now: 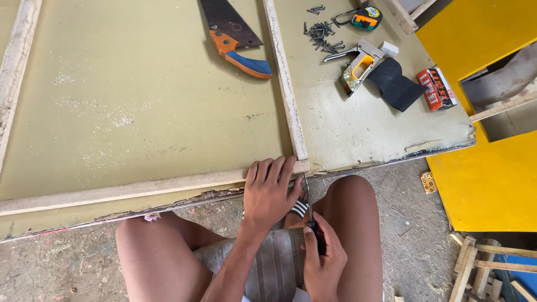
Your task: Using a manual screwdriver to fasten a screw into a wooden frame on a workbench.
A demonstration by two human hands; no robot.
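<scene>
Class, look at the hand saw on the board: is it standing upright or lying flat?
Lying flat. The hand saw rests on its side on the green board, blade and orange-and-blue handle both against the surface.

Two hands: left hand, right hand. One screwdriver. One saw. One staple gun. One tape measure. One red box. One black cloth. One white block. One pile of nails, too many to count. One hinge on the floor. One panel with four wooden battens in view
</scene>
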